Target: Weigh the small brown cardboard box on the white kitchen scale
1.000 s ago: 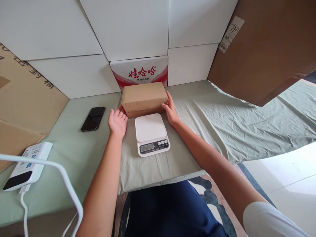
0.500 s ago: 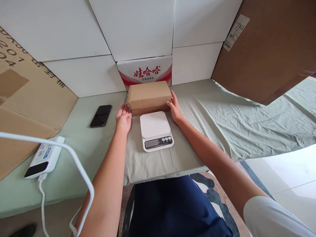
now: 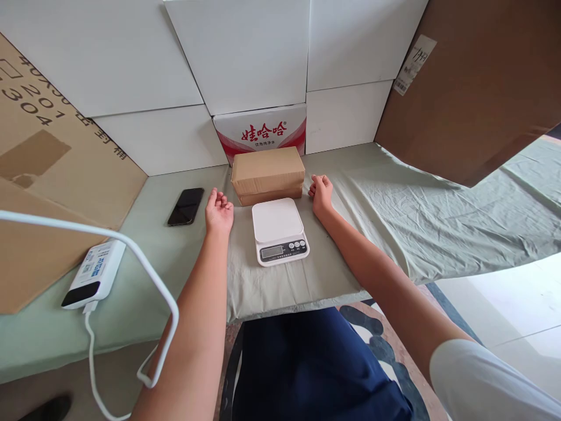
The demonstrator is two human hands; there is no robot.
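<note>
A plain brown cardboard box (image 3: 267,173) lies on the pale green cloth, just behind a white kitchen scale (image 3: 279,230) with a dark display and three buttons. My left hand (image 3: 219,211) rests on the cloth to the left of the box, fingers loosely curled, a small gap from it and holding nothing. My right hand (image 3: 321,193) lies to the right of the box, fingers curled in, also apart from it and empty.
A red and white printed carton (image 3: 262,132) stands behind the box against white panels. A black phone (image 3: 186,206) lies to the left. A white power bank (image 3: 93,275) with a white cable sits at the front left. Brown cardboard sheets (image 3: 473,82) lean at both sides.
Both hands have let go of the brown box's sides and drawn back a little. The right hand's fingers have curled in. The box stays behind the scale.
</note>
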